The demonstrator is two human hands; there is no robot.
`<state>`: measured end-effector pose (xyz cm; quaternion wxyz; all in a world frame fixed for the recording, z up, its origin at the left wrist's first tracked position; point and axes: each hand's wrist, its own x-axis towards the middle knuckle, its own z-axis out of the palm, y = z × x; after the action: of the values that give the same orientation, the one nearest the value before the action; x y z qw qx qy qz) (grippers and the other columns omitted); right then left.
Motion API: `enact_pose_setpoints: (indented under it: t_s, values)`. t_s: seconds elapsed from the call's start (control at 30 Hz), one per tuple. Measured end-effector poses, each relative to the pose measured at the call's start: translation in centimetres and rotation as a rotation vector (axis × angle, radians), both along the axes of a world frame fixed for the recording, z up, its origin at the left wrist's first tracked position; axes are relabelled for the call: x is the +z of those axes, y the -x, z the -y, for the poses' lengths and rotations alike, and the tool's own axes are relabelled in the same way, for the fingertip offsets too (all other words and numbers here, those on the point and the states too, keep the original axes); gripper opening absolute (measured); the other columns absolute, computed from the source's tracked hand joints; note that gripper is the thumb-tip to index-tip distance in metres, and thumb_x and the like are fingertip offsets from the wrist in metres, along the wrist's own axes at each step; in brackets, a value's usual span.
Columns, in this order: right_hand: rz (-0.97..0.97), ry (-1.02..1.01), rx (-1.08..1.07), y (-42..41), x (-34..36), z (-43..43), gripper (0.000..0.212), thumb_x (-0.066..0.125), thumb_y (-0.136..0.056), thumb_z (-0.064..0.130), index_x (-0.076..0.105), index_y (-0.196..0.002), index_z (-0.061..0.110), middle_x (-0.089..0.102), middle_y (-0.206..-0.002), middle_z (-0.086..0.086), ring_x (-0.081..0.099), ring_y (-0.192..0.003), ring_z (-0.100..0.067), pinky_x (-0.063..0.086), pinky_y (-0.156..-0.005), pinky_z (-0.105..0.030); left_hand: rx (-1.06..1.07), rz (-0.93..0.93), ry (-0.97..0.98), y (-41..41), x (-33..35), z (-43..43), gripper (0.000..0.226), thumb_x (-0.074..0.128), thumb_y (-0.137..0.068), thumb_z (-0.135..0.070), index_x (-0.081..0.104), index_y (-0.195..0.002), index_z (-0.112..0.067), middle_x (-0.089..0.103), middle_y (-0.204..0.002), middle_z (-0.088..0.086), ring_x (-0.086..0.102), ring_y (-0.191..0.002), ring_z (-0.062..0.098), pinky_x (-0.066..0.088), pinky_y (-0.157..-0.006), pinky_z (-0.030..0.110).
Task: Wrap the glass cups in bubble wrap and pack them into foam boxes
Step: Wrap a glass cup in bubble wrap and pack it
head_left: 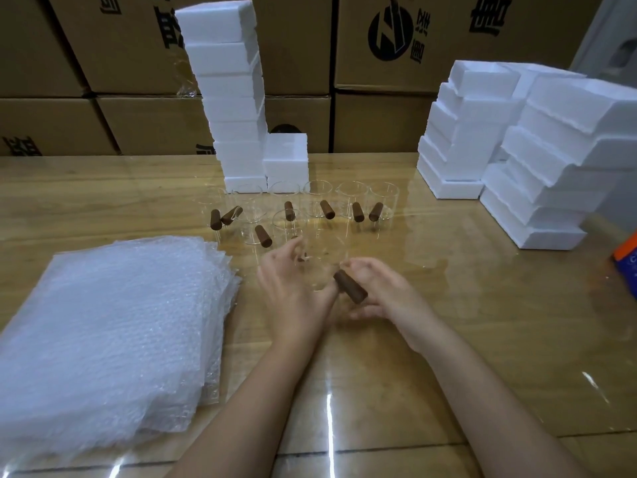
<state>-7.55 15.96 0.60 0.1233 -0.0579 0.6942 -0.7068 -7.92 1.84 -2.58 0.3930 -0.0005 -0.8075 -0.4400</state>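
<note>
Clear bubble wrap (103,332) lies in one thick stack of sheets at the left of the glossy wooden table (482,339), its near edge reaching the table's front.

Behind it rises a leaning tower of white foam boxes (224,98), roughly eight or nine high, with a short stack (286,157) of about two touching its right side.

In front of these stand the glass cups (351,201), each with a brown wooden handle. Seven handles show plainly, and an eighth may be hidden behind the fingers, so the clear glass makes an exact count unsure.

Nearer the camera, one more glass cup (322,267) is held above the table between both hands. The left hand (293,288) has its fingers curled round the cup's left side. The right hand (382,291) is cupped round the right side, and the cup's handle (350,286) lies against its fingers.

Further right, stepped foam stacks (558,167) stand close together, their layers overlapping too much to count.

An orange and blue carton (627,257) is cut off by the right edge, and its print is too small to read.

Brown cardboard cases (131,125) form a wall behind the table. They bear black Chinese characters, partly hidden by the foam, and a round black logo (389,32).
</note>
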Motion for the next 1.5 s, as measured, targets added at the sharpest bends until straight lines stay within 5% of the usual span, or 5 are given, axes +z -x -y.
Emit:
enact_pose_setpoints:
  t_s: [0.3, 0.9, 1.1, 1.27, 1.5]
  values:
    - [-0.273, -0.051, -0.209, 1.0, -0.9, -0.5, 0.007, 0.059, -0.093, 0.013, 0.062, -0.087, 0.016, 0.061, -0.058, 0.006, 0.057, -0.053, -0.008, 0.049, -0.057, -0.020, -0.247, 0.110, -0.030, -0.5, 0.2, -0.5, 0.077, 0.071, -0.068, -0.046, 0.041, -0.134, -0.022, 0.032, -0.111, -0.012, 0.047, -0.097, 0.000, 0.034, -0.081, 0.002]
    - [0.053, 0.498, -0.209, 1.9, -2.0, 0.3, 0.005, 0.065, -0.082, 0.014, 0.067, -0.086, 0.015, 0.065, -0.078, -0.001, 0.062, -0.074, -0.013, 0.053, -0.069, -0.024, -0.216, 0.089, -0.156, -0.2, 0.0, -0.5, 0.081, 0.070, -0.061, -0.062, 0.048, -0.125, -0.017, 0.041, -0.107, -0.011, 0.045, -0.101, -0.008, 0.040, -0.082, 0.007]
    - [0.043, 0.533, -0.187, 2.0, -2.2, 0.3, 0.017, 0.062, -0.085, 0.011, 0.066, -0.101, 0.016, 0.071, -0.103, -0.007, 0.066, -0.100, -0.021, 0.054, -0.083, -0.029, -0.402, 0.171, -0.457, -0.2, 0.4, -0.4, 0.056, 0.082, -0.064, -0.037, 0.050, -0.109, -0.032, 0.053, -0.112, -0.003, 0.058, -0.094, 0.004, 0.048, -0.079, 0.014]
    - [0.021, 0.515, -0.008, 2.0, -2.0, 0.3, 0.049, 0.052, -0.093, 0.032, 0.048, -0.134, 0.007, 0.062, -0.126, -0.014, 0.060, -0.114, -0.024, 0.047, -0.097, -0.038, -0.792, 0.360, -1.037, 0.0, 1.2, -0.3, 0.044, 0.070, -0.080, -0.024, 0.053, -0.116, -0.005, 0.065, -0.113, 0.021, 0.068, -0.091, 0.023, 0.057, -0.078, 0.032]
    - [0.058, 0.430, 0.115, 1.6, -2.1, 1.1, 0.097, 0.083, -0.056, 0.057, 0.047, -0.135, 0.013, 0.066, -0.119, -0.002, 0.059, -0.117, -0.020, 0.047, -0.101, -0.036, -0.836, 0.489, -1.076, 0.8, 0.6, -0.4, 0.039, 0.040, -0.091, -0.031, 0.064, -0.110, -0.007, 0.069, -0.104, 0.006, 0.065, -0.097, 0.019, 0.055, -0.085, 0.034]
